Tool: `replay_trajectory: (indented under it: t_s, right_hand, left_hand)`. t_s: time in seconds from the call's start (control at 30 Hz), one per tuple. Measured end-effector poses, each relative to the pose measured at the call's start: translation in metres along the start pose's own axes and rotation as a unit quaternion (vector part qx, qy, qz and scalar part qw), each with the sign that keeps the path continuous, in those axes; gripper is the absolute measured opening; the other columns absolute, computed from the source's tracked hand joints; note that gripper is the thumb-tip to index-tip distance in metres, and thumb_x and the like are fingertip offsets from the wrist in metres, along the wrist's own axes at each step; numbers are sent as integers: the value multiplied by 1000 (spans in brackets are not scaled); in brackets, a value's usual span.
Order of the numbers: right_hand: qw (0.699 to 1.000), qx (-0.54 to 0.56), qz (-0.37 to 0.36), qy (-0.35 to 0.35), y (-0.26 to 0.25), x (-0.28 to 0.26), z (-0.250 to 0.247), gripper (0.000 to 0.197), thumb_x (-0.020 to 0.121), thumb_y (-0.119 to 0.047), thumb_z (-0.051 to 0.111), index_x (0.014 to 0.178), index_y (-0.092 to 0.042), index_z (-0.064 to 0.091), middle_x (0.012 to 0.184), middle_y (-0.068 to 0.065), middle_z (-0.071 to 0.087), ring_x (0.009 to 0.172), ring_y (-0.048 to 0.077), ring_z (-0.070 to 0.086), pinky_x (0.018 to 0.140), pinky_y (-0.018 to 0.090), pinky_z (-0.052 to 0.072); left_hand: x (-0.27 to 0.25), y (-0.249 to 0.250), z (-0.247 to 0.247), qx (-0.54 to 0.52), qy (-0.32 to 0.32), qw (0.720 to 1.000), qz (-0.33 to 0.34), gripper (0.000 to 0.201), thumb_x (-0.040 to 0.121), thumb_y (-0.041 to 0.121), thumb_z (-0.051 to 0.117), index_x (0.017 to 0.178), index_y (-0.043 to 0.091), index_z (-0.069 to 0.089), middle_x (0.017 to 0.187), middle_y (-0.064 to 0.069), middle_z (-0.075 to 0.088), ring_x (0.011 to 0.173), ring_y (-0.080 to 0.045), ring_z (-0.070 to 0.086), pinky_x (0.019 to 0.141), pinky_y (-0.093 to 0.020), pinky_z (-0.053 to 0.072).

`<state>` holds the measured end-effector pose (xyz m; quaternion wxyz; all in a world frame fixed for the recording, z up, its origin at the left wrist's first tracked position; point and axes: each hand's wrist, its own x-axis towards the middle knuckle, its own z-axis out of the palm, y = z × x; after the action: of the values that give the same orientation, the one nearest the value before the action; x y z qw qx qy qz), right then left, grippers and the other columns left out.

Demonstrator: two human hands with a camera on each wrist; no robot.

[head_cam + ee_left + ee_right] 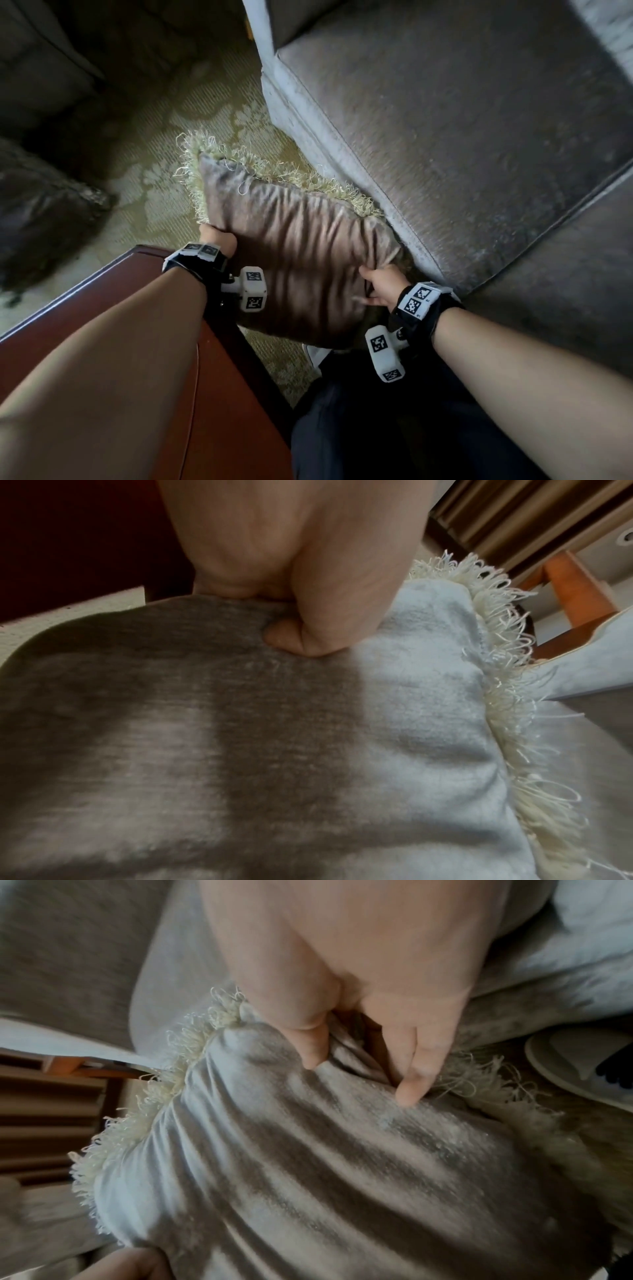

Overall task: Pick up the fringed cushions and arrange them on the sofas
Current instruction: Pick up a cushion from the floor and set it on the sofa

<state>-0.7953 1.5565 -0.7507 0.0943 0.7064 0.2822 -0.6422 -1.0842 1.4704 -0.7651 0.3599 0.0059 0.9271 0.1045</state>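
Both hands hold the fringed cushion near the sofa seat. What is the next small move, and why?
Probably lift the fringed cushion up and rightward onto the sofa seat. The left hand and the right hand each grip an edge, so the hold looks secure, but the cushion hangs beside the seat's front edge, above the carpet, not yet on the sofa.
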Motion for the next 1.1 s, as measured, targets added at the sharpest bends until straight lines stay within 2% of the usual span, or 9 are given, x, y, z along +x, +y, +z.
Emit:
replay_trajectory:
  t_s: [0.17, 0.23, 0.37, 0.43, 0.57, 0.77, 0.87, 1.0, 1.1]
  right_hand:
    - [998, -2, -60, 28, -30, -60, -17, 29, 93, -24, 67, 110, -2, 58, 115, 15, 65, 96, 31, 69, 63, 40, 62]
    - [993, -24, -98, 53, -53, -92, -29, 36, 92, -26, 68, 114, 1, 57, 108, 13, 65, 100, 32, 68, 72, 44, 62]
    - [978, -52, -170, 108, -99, -163, -58, 24, 93, -26, 66, 99, -8, 52, 90, 0, 54, 93, 23, 60, 86, 46, 59]
    - [973, -62, -186, 122, -113, -203, -73, 30, 93, -27, 66, 110, -7, 51, 100, 4, 53, 93, 22, 56, 86, 45, 58]
    - [957, -62, -239, 152, -142, -277, -100, 43, 95, -30, 64, 126, -4, 50, 115, 7, 52, 100, 24, 51, 58, 29, 43]
    - [932, -2, -328, 153, -205, -390, -146, 47, 95, -26, 63, 132, -3, 48, 131, 15, 56, 103, 25, 51, 79, 36, 43]
    - [913, 22, -369, 173, -226, -434, -177, 35, 90, -30, 67, 114, -7, 56, 113, 12, 64, 92, 25, 59, 66, 34, 49]
    - [899, 67, -399, 169, -249, -478, -220, 23, 90, -29, 67, 89, -14, 50, 91, 3, 55, 80, 18, 53, 62, 34, 47]
    - [890, 114, -409, 169, -264, -499, -253, 23, 91, -27, 67, 81, -19, 48, 82, -1, 52, 76, 16, 51, 67, 35, 45]
  left_hand:
    - [-30, 18, -48, -25, -40, 999, 17, 47, 91, 7, 52, 136, -6, 44, 134, -26, 54, 123, -40, 54, 100, -41, 44]
    - [-48, 24, -68, -43, -46, 998, 27, 43, 91, 9, 54, 132, -4, 48, 135, -26, 54, 123, -40, 54, 99, -41, 46]
    - [-104, 52, -109, -108, -16, 993, 37, 35, 91, 3, 50, 125, -3, 46, 130, -25, 55, 120, -38, 55, 94, -38, 44]
    - [-137, 69, -137, -134, -17, 989, 59, 37, 91, 2, 49, 127, -4, 44, 126, -24, 57, 115, -38, 57, 83, -35, 44]
    - [-195, 107, -199, -153, -29, 983, 100, 38, 87, 3, 52, 124, -6, 51, 120, -26, 63, 107, -39, 64, 81, -38, 51]
    - [-293, 160, -287, -172, -24, 973, 152, 33, 81, 5, 62, 113, -2, 64, 107, -17, 70, 99, -32, 69, 67, -26, 47]
    - [-339, 191, -318, -182, -11, 966, 185, 32, 80, 5, 66, 111, -1, 66, 97, -14, 70, 91, -29, 69, 64, -26, 47]
    - [-387, 242, -341, -199, 9, 951, 238, 27, 81, 2, 62, 108, -3, 66, 64, -3, 56, 53, -15, 53, 41, -23, 38]
    - [-415, 286, -349, -191, 3, 942, 276, 29, 80, 2, 62, 108, -3, 67, 81, -12, 67, 78, -29, 68, 43, -21, 41]
